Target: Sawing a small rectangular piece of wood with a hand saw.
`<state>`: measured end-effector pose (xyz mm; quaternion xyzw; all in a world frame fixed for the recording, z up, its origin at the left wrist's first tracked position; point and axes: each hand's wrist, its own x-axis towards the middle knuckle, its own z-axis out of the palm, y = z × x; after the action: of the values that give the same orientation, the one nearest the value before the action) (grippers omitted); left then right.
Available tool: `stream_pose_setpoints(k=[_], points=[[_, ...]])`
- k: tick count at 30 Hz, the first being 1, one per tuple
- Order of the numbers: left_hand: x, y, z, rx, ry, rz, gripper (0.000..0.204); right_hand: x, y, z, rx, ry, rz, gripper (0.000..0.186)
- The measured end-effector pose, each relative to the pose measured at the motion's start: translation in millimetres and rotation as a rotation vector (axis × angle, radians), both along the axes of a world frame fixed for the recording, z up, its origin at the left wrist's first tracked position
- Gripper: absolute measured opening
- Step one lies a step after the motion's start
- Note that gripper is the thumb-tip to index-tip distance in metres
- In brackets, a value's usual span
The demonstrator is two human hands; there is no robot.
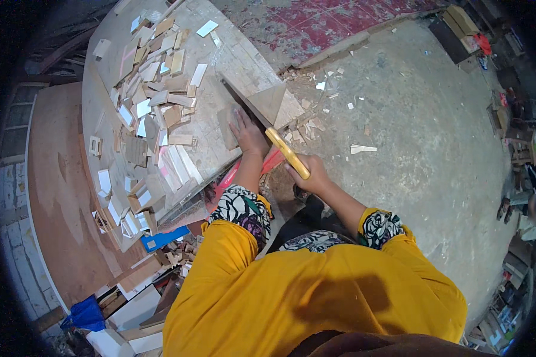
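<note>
A handsaw with a yellow handle [287, 153] is gripped in my right hand [313, 172], just off the table's corner. Its dark blade [244, 101] points away to the far left, across a thin, flat board. One part of the board [268, 102] shows to the right of the blade, another to its left by my fingers. My left hand [249, 135] lies on the board close to the blade, fingers stretched out and holding nothing. Whether the blade has cut into the board, I cannot tell.
The worktable [232, 62] carries a heap of wood offcuts [161, 77] on its left. Small boxes [140, 196] stand near its left edge. Scraps litter the concrete floor [399, 149] to the right. A brown panel [56, 196] and a blue bag [86, 313] are at far left.
</note>
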<state>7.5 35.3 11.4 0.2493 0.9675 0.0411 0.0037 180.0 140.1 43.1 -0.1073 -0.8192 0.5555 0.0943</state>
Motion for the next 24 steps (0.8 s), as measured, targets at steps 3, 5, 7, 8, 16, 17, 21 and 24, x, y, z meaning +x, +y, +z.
stream_pose_setpoints(k=[3,5,7,8,16,17,21,24], points=[[1.2,0.6,1.9,-0.011,-0.015,-0.007,0.082,10.5,1.6,-0.7,0.036,-0.006,0.05,0.019],[-0.9,-3.6,-2.3,-0.114,0.045,0.001,0.079,40.3,-0.4,2.1,-0.034,-0.003,0.013,0.019],[-2.4,-9.7,-8.6,-0.215,0.106,0.019,0.077,73.7,0.3,7.4,-0.08,0.052,0.034,0.019],[-1.0,-11.8,-10.6,-0.161,0.122,0.013,0.077,68.5,3.9,8.0,-0.074,0.06,0.039,0.019],[2.6,1.9,1.9,0.183,0.025,0.018,0.077,1.1,7.7,3.6,-0.089,0.022,0.045,0.018],[1.9,-1.5,-0.2,0.182,0.024,0.026,0.077,9.4,3.8,0.1,-0.088,0.018,0.02,0.017],[-2.7,-10.8,-11.8,-0.094,0.11,0.01,0.07,76.8,8.8,17.4,-0.029,0.015,0.071,0.015],[-5.3,-6.9,-13.0,-0.094,0.14,-0.007,0.066,82.5,11.8,21.4,-0.056,-0.009,0.093,0.012]])
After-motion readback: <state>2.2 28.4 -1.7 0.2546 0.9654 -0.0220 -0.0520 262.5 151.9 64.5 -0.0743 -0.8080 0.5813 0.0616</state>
